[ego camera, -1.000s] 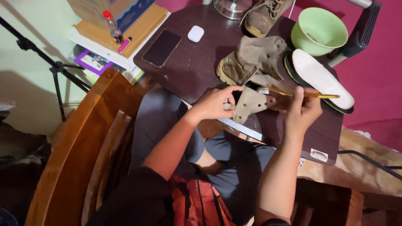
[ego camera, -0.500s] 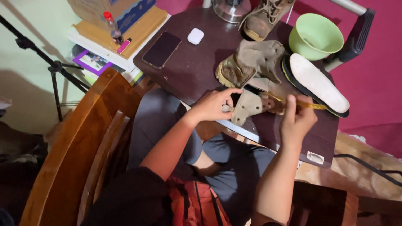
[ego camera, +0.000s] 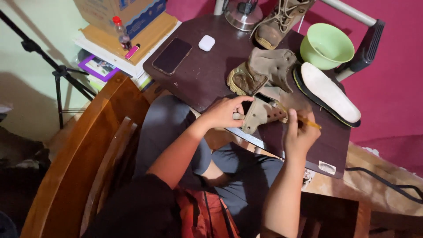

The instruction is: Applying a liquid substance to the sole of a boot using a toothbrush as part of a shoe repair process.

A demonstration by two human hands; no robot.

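Observation:
A tan suede boot upper (ego camera: 264, 75) lies opened on the dark table (ego camera: 198, 79). My left hand (ego camera: 224, 113) grips a flap of that boot with eyelet holes (ego camera: 261, 115) near the table's front edge. My right hand (ego camera: 299, 134) holds a thin yellow pencil-like tool (ego camera: 308, 122) whose tip rests against the flap. A white insole on a black sole (ego camera: 328, 93) lies to the right of the boot.
A green bowl (ego camera: 327, 46), a second laced boot (ego camera: 277, 22), a phone (ego camera: 172, 55) and a small white case (ego camera: 206, 42) sit on the table. A wooden chair (ego camera: 88, 158) stands at left, a tripod (ego camera: 48, 66) beyond it. A cable (ego camera: 387, 183) runs at right.
The view has shifted slightly. My right hand has drawn closer to the flap with the yellow tool; my left hand keeps its grip on the flap.

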